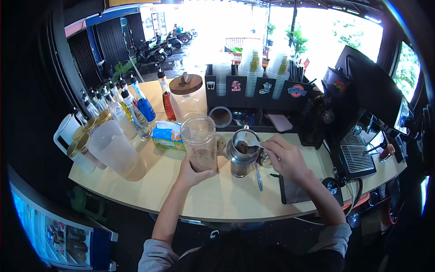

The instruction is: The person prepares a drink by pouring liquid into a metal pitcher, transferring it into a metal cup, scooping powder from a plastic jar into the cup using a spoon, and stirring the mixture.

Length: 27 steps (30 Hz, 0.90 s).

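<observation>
My left hand (195,173) is wrapped round the lower part of a clear jar (199,147), which stands or is held upright over the counter. Between the fingers of my right hand (282,156) is the handle of a white spoon (254,142). The spoon's bowl is in the mouth of a metal cup (240,156), where something dark shows inside. Beside that cup, a metal spoon (258,177) leans down toward the counter. The jar and the metal cup are close together, the jar on the left.
Syrup bottles (145,106), a frosted pitcher (115,149) and a tissue box (167,135) are left on the counter (217,199). A black cup rack (267,109) stands behind. An espresso machine (355,149) and a dark cloth (297,190) are at right.
</observation>
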Each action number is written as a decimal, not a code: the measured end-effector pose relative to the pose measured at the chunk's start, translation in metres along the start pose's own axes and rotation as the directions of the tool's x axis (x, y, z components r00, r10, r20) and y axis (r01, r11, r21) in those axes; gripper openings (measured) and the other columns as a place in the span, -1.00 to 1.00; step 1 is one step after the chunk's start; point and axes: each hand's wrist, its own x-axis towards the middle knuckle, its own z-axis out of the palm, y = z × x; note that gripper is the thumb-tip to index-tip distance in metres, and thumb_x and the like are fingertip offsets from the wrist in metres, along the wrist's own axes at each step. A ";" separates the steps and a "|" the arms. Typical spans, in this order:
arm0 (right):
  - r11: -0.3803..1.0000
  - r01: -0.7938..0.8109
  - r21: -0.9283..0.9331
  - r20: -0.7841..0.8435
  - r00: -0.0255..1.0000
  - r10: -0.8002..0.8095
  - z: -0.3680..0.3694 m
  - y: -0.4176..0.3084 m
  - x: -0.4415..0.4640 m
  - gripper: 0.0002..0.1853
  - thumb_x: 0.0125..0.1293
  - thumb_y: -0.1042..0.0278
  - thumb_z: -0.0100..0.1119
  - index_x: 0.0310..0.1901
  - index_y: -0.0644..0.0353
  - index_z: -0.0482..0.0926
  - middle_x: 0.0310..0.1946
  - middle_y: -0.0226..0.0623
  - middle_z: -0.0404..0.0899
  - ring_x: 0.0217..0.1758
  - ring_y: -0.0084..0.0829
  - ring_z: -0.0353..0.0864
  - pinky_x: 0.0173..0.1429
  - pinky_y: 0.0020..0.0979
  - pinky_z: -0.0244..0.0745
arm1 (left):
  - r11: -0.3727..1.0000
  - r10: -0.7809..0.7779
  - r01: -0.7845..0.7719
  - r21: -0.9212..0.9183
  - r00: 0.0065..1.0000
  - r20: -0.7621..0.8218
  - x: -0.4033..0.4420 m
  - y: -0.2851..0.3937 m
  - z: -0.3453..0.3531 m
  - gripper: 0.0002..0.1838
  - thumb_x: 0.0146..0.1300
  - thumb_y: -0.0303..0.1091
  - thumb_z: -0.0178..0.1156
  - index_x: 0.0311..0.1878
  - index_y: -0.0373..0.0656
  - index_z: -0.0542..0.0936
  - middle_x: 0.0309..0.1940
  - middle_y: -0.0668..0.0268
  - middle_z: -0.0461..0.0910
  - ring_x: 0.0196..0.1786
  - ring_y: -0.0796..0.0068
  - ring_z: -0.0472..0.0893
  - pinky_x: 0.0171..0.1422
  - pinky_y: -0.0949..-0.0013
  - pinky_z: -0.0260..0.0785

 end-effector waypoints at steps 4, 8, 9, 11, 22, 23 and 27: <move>1.000 0.015 -0.017 -0.009 1.000 -0.015 0.000 -0.002 0.000 -0.84 0.24 0.45 0.14 -0.14 0.18 0.56 -0.27 -0.32 0.49 -0.37 -0.22 0.58 -0.36 -0.26 0.49 | 0.999 0.019 -0.019 0.031 1.000 0.005 0.002 -0.015 -0.003 -0.08 -0.30 -0.35 0.59 0.20 -0.25 0.32 0.07 0.17 0.52 0.13 0.36 0.53 0.23 0.25 0.39; 0.999 0.003 -0.036 0.012 1.000 -0.002 0.001 -0.004 0.000 -0.84 0.24 0.45 0.15 -0.14 0.18 0.58 -0.29 -0.31 0.50 -0.38 -0.23 0.58 -0.37 -0.27 0.50 | 1.000 0.024 -0.024 -0.001 1.000 0.010 0.001 -0.013 -0.004 -0.06 -0.30 -0.34 0.59 0.22 -0.25 0.30 0.08 0.17 0.51 0.16 0.34 0.52 0.25 0.23 0.38; 0.999 0.003 -0.037 0.011 1.000 -0.003 0.000 -0.004 0.001 -0.84 0.24 0.45 0.15 -0.14 0.18 0.58 -0.29 -0.31 0.50 -0.38 -0.23 0.58 -0.37 -0.27 0.50 | 0.999 0.036 -0.036 0.001 0.999 0.009 0.002 -0.012 -0.003 -0.05 -0.30 -0.34 0.59 0.22 -0.26 0.29 0.09 0.16 0.51 0.17 0.33 0.51 0.26 0.23 0.37; 0.999 -0.020 0.047 -0.022 1.000 0.021 -0.002 -0.003 0.004 -0.84 0.22 0.47 0.16 -0.15 0.20 0.59 -0.30 -0.27 0.51 -0.38 -0.18 0.58 -0.33 -0.25 0.50 | 0.999 0.038 -0.038 0.000 0.999 0.004 0.002 -0.016 -0.003 -0.02 -0.30 -0.32 0.59 0.24 -0.26 0.26 0.11 0.14 0.49 0.18 0.31 0.50 0.26 0.22 0.37; 0.977 0.011 0.214 0.087 0.996 -0.031 -0.014 -0.033 0.093 -0.82 0.12 0.49 0.16 -0.22 0.30 0.58 -0.29 -0.12 0.54 -0.17 -0.11 0.59 -0.11 -0.22 0.48 | 0.992 0.095 -0.089 0.084 0.993 -0.072 0.001 -0.016 -0.004 0.05 -0.35 -0.21 0.60 0.24 -0.28 0.20 0.15 0.03 0.40 0.22 0.19 0.46 0.26 0.18 0.36; 0.976 0.021 0.215 0.085 0.996 -0.040 -0.010 -0.039 0.107 -0.82 0.12 0.49 0.16 -0.22 0.30 0.58 -0.29 -0.12 0.54 -0.17 -0.11 0.59 -0.11 -0.22 0.48 | 0.989 0.104 -0.096 0.109 0.993 -0.064 0.000 -0.005 -0.004 0.05 -0.34 -0.21 0.60 0.24 -0.28 0.20 0.15 0.03 0.41 0.21 0.18 0.46 0.27 0.18 0.35; 0.986 0.166 0.001 0.394 0.906 -0.153 0.025 -0.051 0.153 -0.79 0.11 0.47 0.12 -0.20 0.23 0.63 -0.25 -0.14 0.60 -0.16 -0.13 0.62 -0.06 -0.22 0.51 | 0.988 0.068 -0.063 0.142 0.997 -0.032 0.001 -0.006 -0.013 0.03 -0.31 -0.24 0.57 0.28 -0.27 0.21 0.13 0.04 0.43 0.20 0.19 0.48 0.29 0.20 0.33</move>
